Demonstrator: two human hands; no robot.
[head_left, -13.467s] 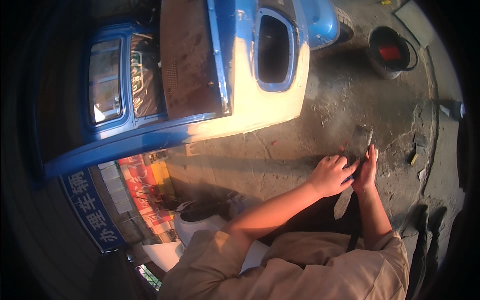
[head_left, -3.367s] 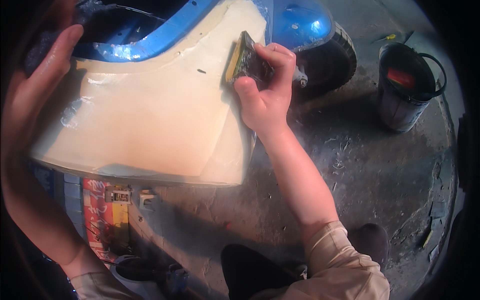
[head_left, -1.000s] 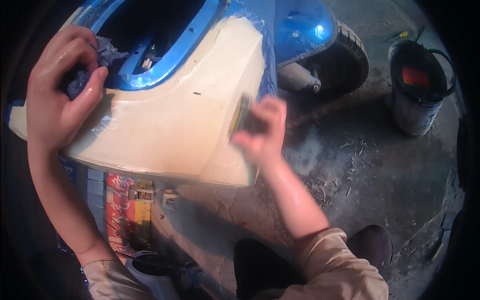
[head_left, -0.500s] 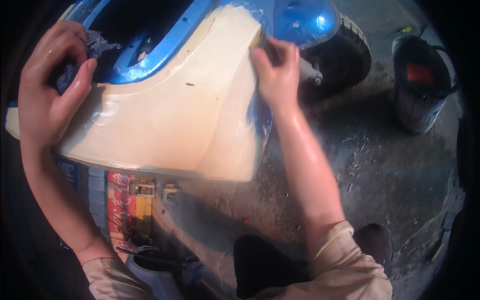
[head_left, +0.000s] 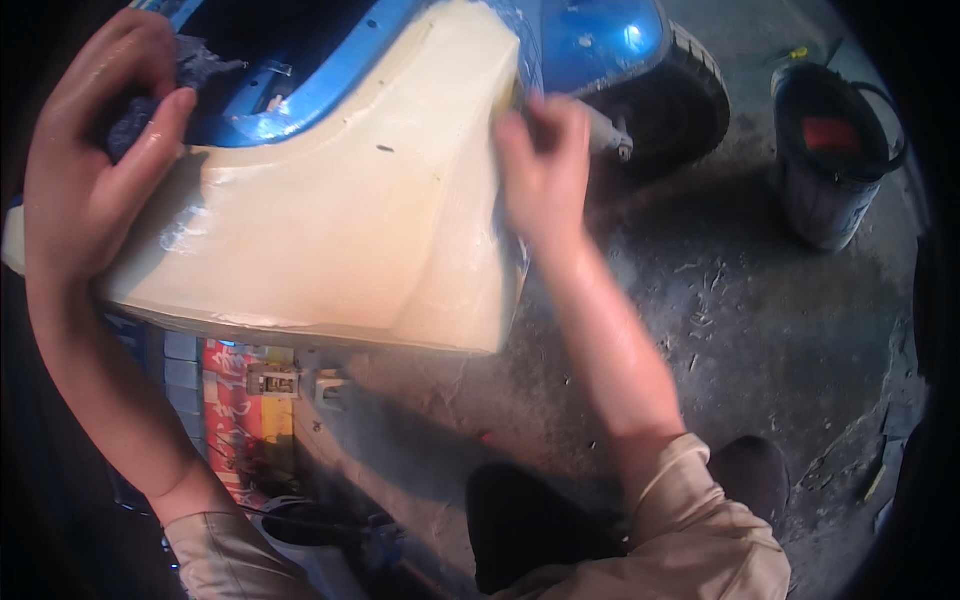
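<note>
My left hand [head_left: 95, 150] is curled round a crumpled dark grey-blue wad [head_left: 140, 120] at the blue-rimmed opening [head_left: 340, 75] of a vehicle body. My right hand [head_left: 550, 165] grips a pad with a yellowish face [head_left: 508, 100], mostly hidden by the fingers and slightly blurred, against the right edge of the cream-coated panel [head_left: 330, 230]. Chipped blue paint shows along that edge, and wet shiny patches lie on the cream coating.
A blue mudguard [head_left: 600, 40] covers a black tyre [head_left: 695, 110]. A dark bucket [head_left: 820, 200] with something red inside stands at the right on the cracked concrete floor [head_left: 720, 330]. Red-and-yellow signboard [head_left: 235, 410] and small metal pieces [head_left: 275, 380] lie below the panel. A yellow-handled tool [head_left: 798, 53] lies behind the bucket.
My right hand rose along the panel's edge since a second ago, then dipped slightly. At 13.5 seconds ago both hands held a flat dark tool away from the body; now they are on it.
</note>
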